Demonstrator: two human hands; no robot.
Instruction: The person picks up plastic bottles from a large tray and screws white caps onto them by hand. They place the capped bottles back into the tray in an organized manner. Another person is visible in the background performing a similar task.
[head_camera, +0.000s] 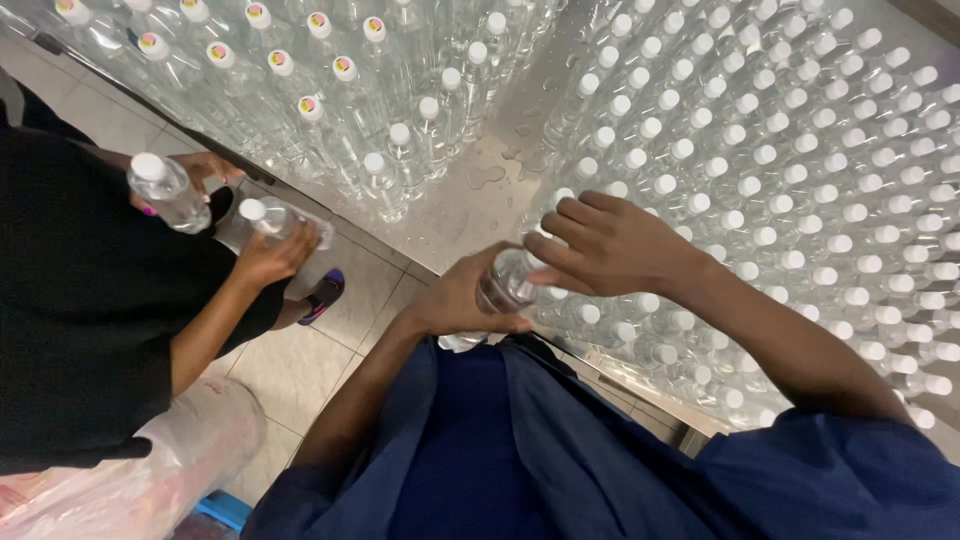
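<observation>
Steel table (480, 190); both hands (600, 245) clasp bottle (505, 282).

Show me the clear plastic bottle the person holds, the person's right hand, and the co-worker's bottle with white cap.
clear plastic bottle (507, 282), head view, its body.
right hand (610, 243), head view, its back.
co-worker's clear bottle with white cap (168, 190), head view, its shoulder.

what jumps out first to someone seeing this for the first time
The mass of clear white-capped bottles packed in rows across the wet metal table, filling the top and right of the view. At bottom centre, the left hand grips one bottle while the right hand closes over its top. At left, a co-worker in black holds two more bottles.
</observation>
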